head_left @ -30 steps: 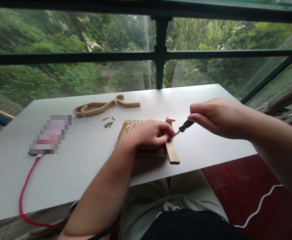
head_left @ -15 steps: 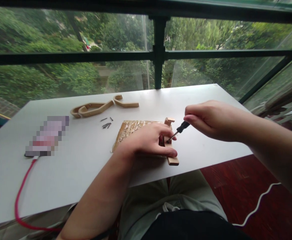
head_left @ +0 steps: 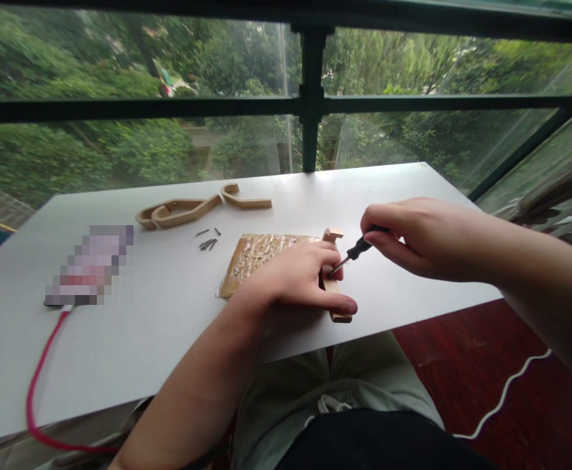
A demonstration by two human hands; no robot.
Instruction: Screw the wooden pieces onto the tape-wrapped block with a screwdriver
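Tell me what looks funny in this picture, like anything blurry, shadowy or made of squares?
Head view: the phone is covered by chunky pixel squares, so its screen can't be read; head view: a soft shadow darkens the white table below the left hand; head view: the trees behind the glass look soft and smudgy.

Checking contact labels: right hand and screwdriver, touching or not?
Touching. The head view shows the right hand gripping the black handle of the screwdriver, with the thumb and curled forefinger closed around it.
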